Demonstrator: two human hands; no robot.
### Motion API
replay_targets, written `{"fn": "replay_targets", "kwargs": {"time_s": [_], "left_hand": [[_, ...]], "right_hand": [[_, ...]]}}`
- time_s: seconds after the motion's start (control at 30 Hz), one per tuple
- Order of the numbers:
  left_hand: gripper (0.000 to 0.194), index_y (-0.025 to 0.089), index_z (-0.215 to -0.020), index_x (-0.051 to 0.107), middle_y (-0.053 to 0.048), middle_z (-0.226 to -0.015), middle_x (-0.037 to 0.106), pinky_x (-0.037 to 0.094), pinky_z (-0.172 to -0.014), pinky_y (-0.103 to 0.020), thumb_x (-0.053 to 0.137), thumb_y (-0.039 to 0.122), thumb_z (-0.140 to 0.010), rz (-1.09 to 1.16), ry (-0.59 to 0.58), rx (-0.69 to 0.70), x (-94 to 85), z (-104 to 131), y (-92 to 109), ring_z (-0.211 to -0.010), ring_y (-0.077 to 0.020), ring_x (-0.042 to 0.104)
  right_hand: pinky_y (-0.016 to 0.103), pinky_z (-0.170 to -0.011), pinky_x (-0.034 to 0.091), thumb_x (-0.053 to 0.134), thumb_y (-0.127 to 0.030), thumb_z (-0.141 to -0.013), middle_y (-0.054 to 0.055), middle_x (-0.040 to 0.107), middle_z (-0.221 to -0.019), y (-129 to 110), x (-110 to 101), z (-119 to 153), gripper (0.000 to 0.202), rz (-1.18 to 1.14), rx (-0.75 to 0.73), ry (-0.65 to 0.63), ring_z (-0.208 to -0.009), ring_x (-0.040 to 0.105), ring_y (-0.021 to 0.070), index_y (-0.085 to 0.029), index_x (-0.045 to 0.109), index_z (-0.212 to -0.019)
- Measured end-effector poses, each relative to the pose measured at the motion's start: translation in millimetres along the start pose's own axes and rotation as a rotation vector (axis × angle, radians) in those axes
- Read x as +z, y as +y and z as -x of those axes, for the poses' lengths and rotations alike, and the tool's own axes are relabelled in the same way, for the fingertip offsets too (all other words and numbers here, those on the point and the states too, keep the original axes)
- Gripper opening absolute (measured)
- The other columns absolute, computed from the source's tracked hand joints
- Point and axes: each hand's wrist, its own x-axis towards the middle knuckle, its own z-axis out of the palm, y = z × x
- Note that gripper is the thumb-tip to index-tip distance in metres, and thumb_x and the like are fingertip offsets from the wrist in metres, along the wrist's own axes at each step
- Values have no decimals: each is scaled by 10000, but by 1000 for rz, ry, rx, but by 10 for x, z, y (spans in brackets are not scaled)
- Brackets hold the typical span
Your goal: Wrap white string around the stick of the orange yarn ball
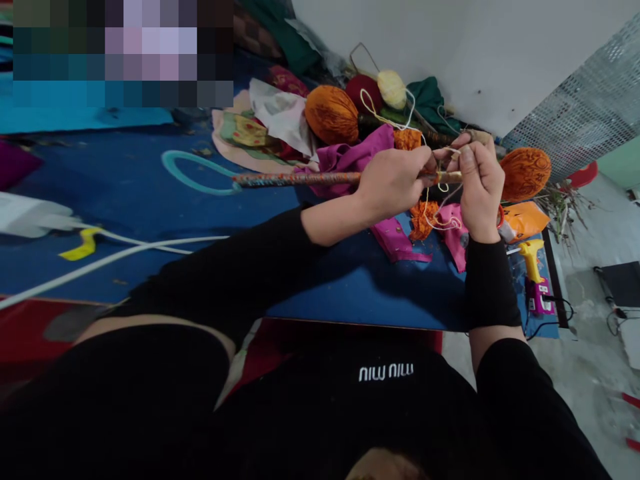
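Observation:
My left hand (393, 177) is closed around a stick (300, 179) wrapped in mottled orange and blue, held level above the table. A teal loop (200, 172) lies by its left end. My right hand (480, 183) pinches pale yarn (453, 152) near the stick's right part, fingers pressed together. Loose yarn hangs below both hands and runs back toward a cream yarn ball (393, 90). Just right of my right hand is an orange cloth-covered bulb (525, 175); whether it joins the stick is hidden.
Behind my hands lie another orange bulb (331, 115), purple cloth (353, 157) and other fabric scraps. A yellow-and-purple glue gun (533, 260) with a black cord is at the right edge of the blue table (320, 287). White cables (135, 245) cross the left side.

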Motion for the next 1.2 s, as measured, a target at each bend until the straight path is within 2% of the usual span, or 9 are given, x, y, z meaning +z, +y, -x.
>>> {"fn": "replay_targets", "kwargs": {"time_s": [0.1,0.27,0.5,0.67,0.83,0.87,0.97,1.07,1.2], "left_hand": [[297,174,-1248,759,-114,-1082,845,588,-870,-384,686,164,-960,-127,-53,-30,-5,7,59,-1031,-337,811],[368,181,-1350,721,-108,-1049,836,540,-802,-354,658,199,-988,-161,-35,69,5,28,62,-951,-302,790],[243,233,-1163,772,-77,-937,778,518,-944,-389,635,208,-964,149,25,69,78,47,-50,-969,-295,745],[230,248,-1132,806,-72,-957,798,520,-936,-377,636,213,-981,79,40,118,64,15,-130,-976,-281,748],[253,212,-1197,830,-113,-1049,829,525,-884,-401,683,232,-992,-11,63,32,-134,-66,-158,-978,-305,767],[255,213,-1202,833,-111,-1049,833,524,-877,-409,684,244,-996,-14,77,15,-190,-81,-161,-969,-305,765],[216,256,-1141,846,-80,-1019,837,516,-878,-423,717,293,-971,5,101,-33,-345,-114,-194,-938,-294,748],[173,281,-1030,854,-52,-980,837,515,-846,-398,748,258,-895,87,60,-6,-443,-136,-264,-902,-269,741],[175,244,-878,846,-7,-767,776,482,-666,-301,741,153,-771,295,-118,70,-471,-153,-335,-695,-177,671]], "right_hand": [[416,-1045,603,413,-726,-1102,55,680,-1098,9,10,-29,554,17,-20,43,-1111,636,203,-282,617,-841],[410,-987,607,390,-724,-1108,62,686,-1047,10,-7,-51,565,70,-30,41,-1041,656,202,-278,571,-812],[453,-1032,625,385,-815,-1055,69,697,-1041,36,38,-51,603,31,21,21,-1074,673,226,-307,557,-780],[371,-784,635,515,-856,-994,40,663,-1069,-14,52,-51,604,-234,139,63,-826,662,148,-278,583,-830],[308,-409,275,666,-624,-1006,0,680,-822,-256,-477,-10,426,-240,242,55,-462,370,67,-255,619,-800],[311,-388,219,722,-552,-977,3,684,-791,-297,-626,3,367,-248,276,25,-435,352,60,-245,648,-790],[312,-371,88,856,-384,-833,-50,524,-567,-312,-993,22,202,-244,299,156,-395,304,75,-254,714,-774],[314,-370,57,872,-362,-765,-61,482,-554,-127,-1151,-26,169,-288,241,375,-395,237,71,-269,731,-771],[334,-387,55,851,-462,-742,-23,613,-752,368,-1207,-147,239,-389,261,528,-444,155,65,-300,719,-858]]}}
